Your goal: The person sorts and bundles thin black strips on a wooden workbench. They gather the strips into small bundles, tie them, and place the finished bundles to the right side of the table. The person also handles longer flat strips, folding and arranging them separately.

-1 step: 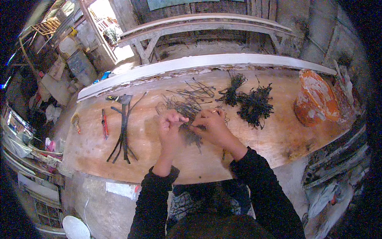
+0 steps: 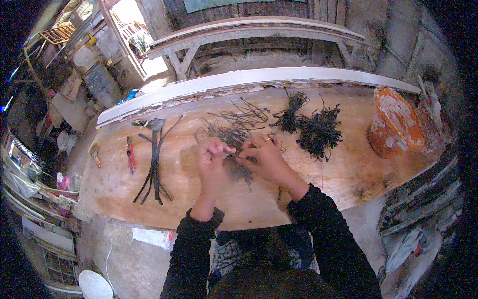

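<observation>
My left hand (image 2: 213, 154) and my right hand (image 2: 264, 153) meet over the middle of the wooden tabletop, fingertips pinched close together. Between them runs a thin black cord (image 2: 237, 155), small and partly hidden by the fingers. Under and beyond both hands lies a loose tangle of thin black cords (image 2: 244, 117). More dark cord ends (image 2: 243, 174) show just below the fingertips. To the right of my right hand rest two gathered bundles of knotted black cord, a smaller bundle (image 2: 289, 114) and a thicker bundle (image 2: 320, 133).
On the left lie long black strips (image 2: 155, 167), a black-and-yellow tool (image 2: 142, 123), a red slim tool (image 2: 131, 155) and a small brush (image 2: 94, 153). An orange, white-smeared plastic container (image 2: 393, 124) stands at the right. A long white board (image 2: 259, 75) borders the table's far edge.
</observation>
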